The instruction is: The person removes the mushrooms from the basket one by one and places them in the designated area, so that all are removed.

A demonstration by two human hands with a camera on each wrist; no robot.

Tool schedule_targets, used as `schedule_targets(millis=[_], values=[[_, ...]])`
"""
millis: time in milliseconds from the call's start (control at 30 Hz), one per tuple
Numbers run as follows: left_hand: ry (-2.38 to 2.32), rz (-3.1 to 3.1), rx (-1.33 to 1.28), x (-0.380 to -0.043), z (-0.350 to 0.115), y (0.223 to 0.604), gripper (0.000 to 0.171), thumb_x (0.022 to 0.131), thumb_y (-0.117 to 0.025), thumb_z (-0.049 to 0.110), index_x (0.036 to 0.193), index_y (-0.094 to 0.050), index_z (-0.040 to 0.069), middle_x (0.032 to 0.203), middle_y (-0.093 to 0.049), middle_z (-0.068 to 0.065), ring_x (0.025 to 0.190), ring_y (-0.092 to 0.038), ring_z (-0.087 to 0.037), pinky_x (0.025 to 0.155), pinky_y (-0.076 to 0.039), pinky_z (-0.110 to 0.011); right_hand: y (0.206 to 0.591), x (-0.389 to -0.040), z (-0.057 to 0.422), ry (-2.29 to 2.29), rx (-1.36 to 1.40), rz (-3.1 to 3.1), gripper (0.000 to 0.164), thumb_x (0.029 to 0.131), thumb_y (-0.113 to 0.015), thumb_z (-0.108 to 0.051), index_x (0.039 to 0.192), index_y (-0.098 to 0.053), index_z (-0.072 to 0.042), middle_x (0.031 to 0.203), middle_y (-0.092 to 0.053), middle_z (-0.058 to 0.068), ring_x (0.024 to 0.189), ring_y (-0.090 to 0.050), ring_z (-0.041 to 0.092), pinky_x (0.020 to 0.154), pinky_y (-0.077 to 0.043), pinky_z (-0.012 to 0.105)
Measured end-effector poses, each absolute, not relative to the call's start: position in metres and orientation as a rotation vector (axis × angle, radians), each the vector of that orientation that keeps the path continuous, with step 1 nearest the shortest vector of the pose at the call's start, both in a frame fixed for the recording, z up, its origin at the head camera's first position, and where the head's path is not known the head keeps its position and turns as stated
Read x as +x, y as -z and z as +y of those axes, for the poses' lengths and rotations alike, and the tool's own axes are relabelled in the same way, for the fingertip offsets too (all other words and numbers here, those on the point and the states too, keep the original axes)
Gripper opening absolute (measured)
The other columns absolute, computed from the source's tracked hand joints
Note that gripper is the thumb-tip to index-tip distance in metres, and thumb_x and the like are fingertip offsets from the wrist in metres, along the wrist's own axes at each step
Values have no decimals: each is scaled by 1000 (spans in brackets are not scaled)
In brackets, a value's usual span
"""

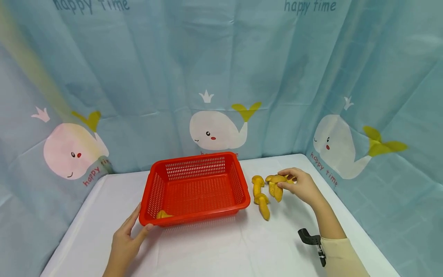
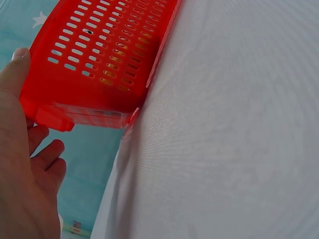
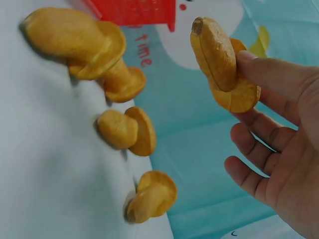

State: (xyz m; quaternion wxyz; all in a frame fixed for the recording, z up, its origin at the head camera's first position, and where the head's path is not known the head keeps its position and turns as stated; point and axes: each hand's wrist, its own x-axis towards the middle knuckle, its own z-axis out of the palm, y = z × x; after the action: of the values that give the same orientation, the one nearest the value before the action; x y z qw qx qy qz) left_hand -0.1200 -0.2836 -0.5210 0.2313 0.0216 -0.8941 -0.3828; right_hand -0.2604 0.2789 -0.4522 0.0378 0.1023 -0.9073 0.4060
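My left hand [image 1: 125, 243] grips the near left corner of a red plastic basket [image 1: 194, 217], its thumb over the rim and fingers curled beneath the lip in the left wrist view. One yellow mushroom [image 1: 163, 214] lies inside at that corner. Right of the basket, my right hand [image 1: 300, 184] pinches a yellow mushroom [image 3: 214, 55] by its cap between thumb and fingers, raised above the table in the right wrist view. Several more mushrooms lie close by, among them one with a long stem [image 1: 264, 209] and another behind it [image 1: 257, 184].
A white cloth [image 1: 207, 254] covers the table. Blue curtains printed with whales [image 1: 218, 130] stand close behind and along both sides. A black device [image 1: 309, 237] sticks out from the right sleeve.
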Motion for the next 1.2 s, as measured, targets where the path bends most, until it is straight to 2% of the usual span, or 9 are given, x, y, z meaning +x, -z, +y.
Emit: schedule_targets(millis=[167,433,667,833,1200], values=[[1056,-2448,55,-120,-284,521,85,85,-86,22,156,-42,34,155,-51,-5,131,-34,23,99,-28,4,460,-259,284,-1235,355,-2787,41,89,-81,-40,122,-72,-18,120,-70,4,112,-57,36,96,-49,51],[1063,-2437,30,-120,-283,524,84,84,-86,19,156,-43,33,154,-52,-4,132,-35,22,100,-28,3,471,-261,287,-1256,327,-2825,39,88,-82,-39,120,-72,-18,120,-69,5,110,-56,31,94,-49,47],[1065,-2429,31,-120,-285,522,85,83,-87,18,155,-44,35,154,-52,-3,133,-36,21,101,-28,3,477,-268,286,-1253,392,-2839,36,87,-83,-37,116,-74,-20,119,-68,0,108,-56,28,90,-49,41],[1054,-2427,36,-120,-284,520,84,84,-86,19,156,-43,34,154,-52,-6,131,-35,22,100,-28,3,480,-271,287,-1250,396,-2880,36,86,-84,-33,117,-74,-17,117,-69,2,109,-57,31,89,-50,41],[1059,-2441,42,-119,-282,520,84,86,-85,20,156,-41,34,155,-51,-6,131,-34,23,99,-28,3,492,-274,290,-1261,370,-2964,35,85,-84,-31,114,-73,-16,113,-69,2,104,-56,26,84,-50,37]])
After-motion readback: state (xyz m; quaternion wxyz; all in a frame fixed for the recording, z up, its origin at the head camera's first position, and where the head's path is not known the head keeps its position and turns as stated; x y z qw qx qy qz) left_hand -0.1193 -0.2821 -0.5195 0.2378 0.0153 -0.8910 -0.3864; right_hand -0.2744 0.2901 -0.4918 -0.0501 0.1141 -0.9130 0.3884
